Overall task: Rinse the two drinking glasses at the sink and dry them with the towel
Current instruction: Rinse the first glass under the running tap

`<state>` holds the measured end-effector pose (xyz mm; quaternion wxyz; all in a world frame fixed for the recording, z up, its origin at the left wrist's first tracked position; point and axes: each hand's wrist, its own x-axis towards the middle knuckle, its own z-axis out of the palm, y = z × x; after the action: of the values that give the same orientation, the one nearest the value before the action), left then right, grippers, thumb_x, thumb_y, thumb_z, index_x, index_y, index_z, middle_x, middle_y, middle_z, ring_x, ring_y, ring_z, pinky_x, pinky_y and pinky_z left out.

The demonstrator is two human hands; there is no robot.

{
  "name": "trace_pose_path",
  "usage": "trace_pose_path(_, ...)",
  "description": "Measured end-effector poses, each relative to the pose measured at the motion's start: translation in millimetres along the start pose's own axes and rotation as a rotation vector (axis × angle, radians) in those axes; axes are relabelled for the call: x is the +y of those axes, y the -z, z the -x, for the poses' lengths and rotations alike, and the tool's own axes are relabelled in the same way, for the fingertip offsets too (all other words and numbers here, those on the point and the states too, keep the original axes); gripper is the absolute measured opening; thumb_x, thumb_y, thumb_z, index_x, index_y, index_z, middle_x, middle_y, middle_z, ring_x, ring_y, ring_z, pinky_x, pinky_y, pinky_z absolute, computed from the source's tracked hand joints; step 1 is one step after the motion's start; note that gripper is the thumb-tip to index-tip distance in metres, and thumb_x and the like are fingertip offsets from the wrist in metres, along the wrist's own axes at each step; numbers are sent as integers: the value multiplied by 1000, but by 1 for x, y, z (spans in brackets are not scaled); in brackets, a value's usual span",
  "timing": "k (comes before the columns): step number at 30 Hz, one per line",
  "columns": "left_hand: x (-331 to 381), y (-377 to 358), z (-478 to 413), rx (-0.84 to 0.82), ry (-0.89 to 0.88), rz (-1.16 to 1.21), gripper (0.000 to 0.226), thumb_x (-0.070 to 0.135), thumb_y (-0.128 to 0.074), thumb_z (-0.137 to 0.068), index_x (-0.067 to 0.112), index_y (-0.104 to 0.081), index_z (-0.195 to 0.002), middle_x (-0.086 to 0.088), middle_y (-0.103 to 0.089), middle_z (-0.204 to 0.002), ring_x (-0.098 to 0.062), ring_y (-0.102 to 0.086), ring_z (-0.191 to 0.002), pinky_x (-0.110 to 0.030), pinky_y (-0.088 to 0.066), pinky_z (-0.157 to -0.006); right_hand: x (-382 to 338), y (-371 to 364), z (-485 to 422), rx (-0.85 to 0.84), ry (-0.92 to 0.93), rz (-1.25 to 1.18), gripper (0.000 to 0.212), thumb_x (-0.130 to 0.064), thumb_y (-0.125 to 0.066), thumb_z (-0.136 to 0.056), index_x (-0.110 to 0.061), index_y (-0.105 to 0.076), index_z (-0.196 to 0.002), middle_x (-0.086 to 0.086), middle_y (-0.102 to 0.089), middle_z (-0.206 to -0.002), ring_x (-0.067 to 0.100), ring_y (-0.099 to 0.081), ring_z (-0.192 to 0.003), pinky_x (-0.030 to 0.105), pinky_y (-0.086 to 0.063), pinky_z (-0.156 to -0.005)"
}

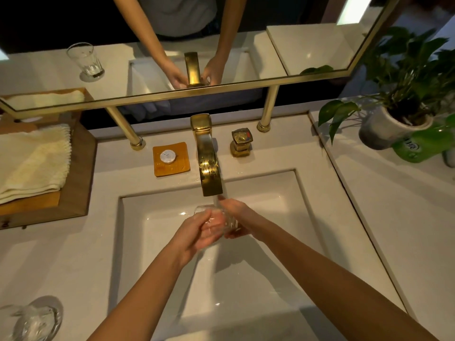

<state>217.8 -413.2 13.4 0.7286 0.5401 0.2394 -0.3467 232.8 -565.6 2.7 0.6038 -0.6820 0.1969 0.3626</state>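
**Glass under the tap, both hands engaged**

Forearms reach from the near edge into the sink (307, 190). At the lower left corner a second glass (32, 321) stands on the counter, apart from the basin, untouched.

Left hand (197, 232) is curled around the side of the held glass (216, 217). Right hand (236, 217) is closed on its far side, fingers wrapped over the wall. The glass lies tilted between the palms, just below the gold faucet (209, 166) spout. A thin stream appears to fall onto it, though the flow is faint.

Folded towel (32, 161) rests on a wooden tray at the left, well apart from the hands.

Handling assessment: the glass is rigid, thin-walled and light, and will be slick while wet. A fall onto the hard basin would likely break it. Best hold is around the body with the full hand, not by the rim. The step in hand reads as rinsing the first glass; drying is not yet begun.
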Motion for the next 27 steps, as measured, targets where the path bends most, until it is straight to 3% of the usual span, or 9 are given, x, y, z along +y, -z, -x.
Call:
trace_pose_path(3,4,3,-2,70,-323,-713,28,33,-61,-88,13,-68,-70,-11,-69,-70,-25,-66,-68,-43,-57,-72,19,-6,-2,-102,-31,-176,56,-70,-49,-84,-21,-60,-109,7,-69,-94,17,-65,-76,27,-51,-64)
trace_pose_path(6,4,-4,-3,265,-555,-967,33,49,-67,-75,17,-63,-65,-2,-66,-72,-19,-62,-69,-41,-53,-68,27,-16,-5,-109,-84,-622,47,-59,-45,-93,-18,-68,-92,2,-68,-75,12,-61,-63,20,-46,-52)
trace_pose_path(9,4,-10,-5,468,-623,-995,52,52,-76,-65,23,-54,-101,8,-45,-109,-8,-48,-98,-30,-49,-82,27,-17,-7,-152,-75,-863,41,-48,-47,-95,-15,-72,-91,2,-68,-80,12,-62,-63,19,-45,-48)
trace_pose_path(11,1,-13,-7,383,-519,-790,81,40,-82,-64,20,-37,-128,4,-36,-124,-11,-42,-113,-28,-44,-93,28,-16,-9,-220,-67,-944,40,-44,-48,-95,-13,-67,-111,4,-68,-94,14,-65,-74,21,-49,-56)
trace_pose_path(13,0,-21,-3,201,-353,-455,73,24,-80,-71,22,-38,-130,-2,-50,-126,-18,-52,-115,-27,-49,-86,32,-14,-9,-255,-90,-959,42,-43,-46,-96,-11,-65,-117,7,-69,-101,16,-65,-84,25,-52,-67)
trace_pose_path(16,-3,-25,-2,133,-341,-280,46,11,-76,-75,25,-51,-111,1,-64,-107,-16,-61,-104,-17,-47,-69,32,-8,-8,-215,-111,-728,48,-49,-43,-96,-13,-69,-112,9,-70,-109,21,-65,-98,32,-55,-78)
trace_pose_path(20,0,-24,-7,176,-453,-507,70,21,-84,-66,22,-44,-124,5,-59,-110,-13,-59,-100,-15,-51,-62,22,12,0,-147,-39,-349,63,-66,-36,-93,-19,-57,-129,13,-60,-127,29,-62,-113,40,-58,-77)
trace_pose_path(24,-1,-24,-10,195,-534,-651,64,25,-83,-66,21,-48,-119,4,-62,-101,-11,-62,-93,-20,-50,-70,-13,30,19,-267,78,122,49,-47,-66,-86,-17,-56,-124,10,-68,-109,22,-72,-90,30,-59,-69)
trace_pose_path(27,-3,-28,-9,258,-540,-749,62,34,-82,-62,25,-49,-114,12,-60,-95,-6,-61,-88,-15,-47,-66,-32,28,7,-120,66,461,37,-21,-72,-85,-5,-60,-116,17,-68,-100,19,-67,-72,25,-57,-61)
